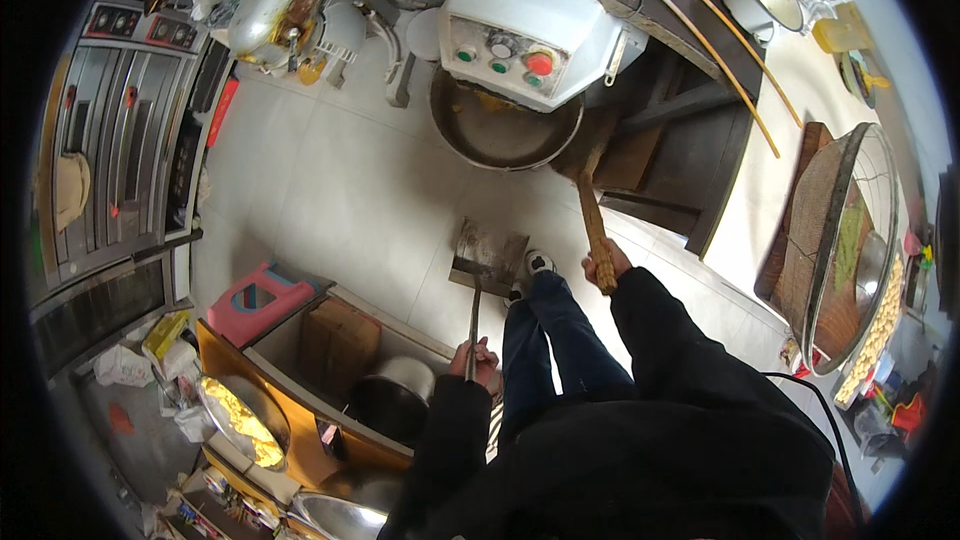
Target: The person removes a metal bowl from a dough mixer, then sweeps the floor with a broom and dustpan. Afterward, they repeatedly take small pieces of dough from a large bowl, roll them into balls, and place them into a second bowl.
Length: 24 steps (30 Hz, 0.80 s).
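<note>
My left hand [475, 361] is closed round the upright handle of a metal dustpan [490, 255], whose pan rests on the tiled floor just before my shoes. In my right hand [606, 262] is the thick bound handle of a broom [591, 217]. The broom's brown head reaches the floor beside the dark cabinet, right of a large round metal bowl [510, 136]. That bowl sits beneath a white machine [517, 37] with green buttons and a red one. The far end of the broom lies partly in shadow.
Left stand steel ovens [112, 150]. A pink plastic stool [259, 304] and an open-topped cabinet holding a steel pot [394, 390] are near my left arm. At right, a large round sieve [844, 247] leans by the counter, where two thin sticks [720, 52] lie. A black cable [832, 420] hangs behind my right side.
</note>
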Each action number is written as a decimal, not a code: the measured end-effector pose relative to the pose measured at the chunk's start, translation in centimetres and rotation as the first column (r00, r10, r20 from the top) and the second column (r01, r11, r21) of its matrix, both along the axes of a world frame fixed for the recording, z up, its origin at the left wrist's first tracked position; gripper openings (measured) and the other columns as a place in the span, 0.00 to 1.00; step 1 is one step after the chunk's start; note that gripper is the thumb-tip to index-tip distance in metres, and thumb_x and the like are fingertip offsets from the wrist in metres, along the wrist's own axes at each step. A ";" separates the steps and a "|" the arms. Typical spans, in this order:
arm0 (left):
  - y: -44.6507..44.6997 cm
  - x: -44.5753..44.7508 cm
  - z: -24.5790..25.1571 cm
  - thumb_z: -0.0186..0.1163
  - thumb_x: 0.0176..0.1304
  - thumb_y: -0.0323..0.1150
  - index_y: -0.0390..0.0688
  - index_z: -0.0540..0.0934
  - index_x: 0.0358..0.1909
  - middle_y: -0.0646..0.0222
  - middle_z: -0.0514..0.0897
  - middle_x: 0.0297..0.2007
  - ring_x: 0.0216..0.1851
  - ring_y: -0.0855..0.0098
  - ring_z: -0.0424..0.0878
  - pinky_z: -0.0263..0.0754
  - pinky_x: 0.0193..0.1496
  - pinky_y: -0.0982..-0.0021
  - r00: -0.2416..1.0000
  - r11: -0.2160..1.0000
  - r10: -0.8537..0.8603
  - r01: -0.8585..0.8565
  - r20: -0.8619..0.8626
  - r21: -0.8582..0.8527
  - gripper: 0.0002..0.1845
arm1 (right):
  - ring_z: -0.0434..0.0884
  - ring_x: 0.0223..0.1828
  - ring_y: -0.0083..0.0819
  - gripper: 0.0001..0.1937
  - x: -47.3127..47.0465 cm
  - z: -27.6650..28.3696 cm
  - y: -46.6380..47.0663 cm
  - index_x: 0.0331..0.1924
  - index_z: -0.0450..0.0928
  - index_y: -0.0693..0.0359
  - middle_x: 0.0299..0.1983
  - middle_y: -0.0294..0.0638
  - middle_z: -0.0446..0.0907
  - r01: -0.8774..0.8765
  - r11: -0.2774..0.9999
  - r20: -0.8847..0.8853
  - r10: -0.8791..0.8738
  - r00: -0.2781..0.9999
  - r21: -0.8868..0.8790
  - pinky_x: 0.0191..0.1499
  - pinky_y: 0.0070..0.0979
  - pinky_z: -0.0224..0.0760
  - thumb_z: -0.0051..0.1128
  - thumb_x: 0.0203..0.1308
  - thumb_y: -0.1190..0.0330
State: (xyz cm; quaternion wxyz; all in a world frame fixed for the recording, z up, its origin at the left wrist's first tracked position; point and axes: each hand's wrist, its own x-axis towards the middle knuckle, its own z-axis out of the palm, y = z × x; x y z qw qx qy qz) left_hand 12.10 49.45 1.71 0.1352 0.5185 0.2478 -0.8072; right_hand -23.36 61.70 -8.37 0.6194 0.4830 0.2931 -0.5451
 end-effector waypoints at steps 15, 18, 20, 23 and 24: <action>-4.3 -8.6 -11.3 0.44 0.67 0.38 0.31 0.67 0.43 0.72 0.70 0.17 0.21 0.74 0.72 0.71 0.34 0.70 0.954 0.955 -0.297 0.298 -0.028 0.005 0.16 | 0.66 0.14 0.23 0.16 -4.0 9.8 0.5 0.46 0.58 0.52 0.20 0.39 0.67 -0.127 0.991 -0.285 0.110 0.952 -0.041 0.15 0.19 0.65 0.43 0.65 0.52; -4.3 -9.8 -12.3 0.45 0.66 0.38 0.31 0.67 0.41 0.70 0.71 0.18 0.21 0.73 0.72 0.72 0.34 0.69 0.947 0.947 -0.322 0.322 0.003 -0.001 0.17 | 0.68 0.15 0.24 0.17 -2.4 6.8 -0.6 0.45 0.58 0.52 0.22 0.40 0.67 -0.029 0.999 -0.153 0.023 0.988 -0.041 0.16 0.21 0.66 0.45 0.64 0.50; -4.4 -10.5 -12.8 0.45 0.66 0.38 0.30 0.67 0.41 0.69 0.71 0.18 0.21 0.72 0.72 0.72 0.34 0.69 0.947 0.947 -0.322 0.322 -0.004 0.009 0.17 | 0.68 0.15 0.26 0.18 -0.8 5.8 -0.3 0.44 0.59 0.52 0.22 0.41 0.68 -0.291 0.953 -0.163 0.302 0.939 0.087 0.16 0.22 0.67 0.45 0.63 0.49; -4.6 -11.4 -13.5 0.46 0.66 0.38 0.29 0.66 0.42 0.68 0.70 0.17 0.20 0.72 0.71 0.71 0.32 0.69 0.946 0.946 -0.324 0.323 0.011 0.035 0.17 | 0.70 0.15 0.28 0.18 0.7 6.6 1.2 0.43 0.60 0.56 0.20 0.41 0.69 -0.409 0.876 -0.171 0.457 0.873 0.256 0.16 0.26 0.68 0.45 0.63 0.51; -4.7 -11.6 -13.8 0.46 0.66 0.37 0.29 0.65 0.42 0.68 0.70 0.17 0.20 0.72 0.70 0.71 0.32 0.69 0.947 0.947 -0.320 0.319 0.035 0.033 0.18 | 0.70 0.15 0.28 0.17 0.6 7.4 1.7 0.43 0.61 0.57 0.19 0.41 0.69 -0.399 0.886 -0.244 0.452 0.858 0.237 0.16 0.26 0.68 0.45 0.63 0.52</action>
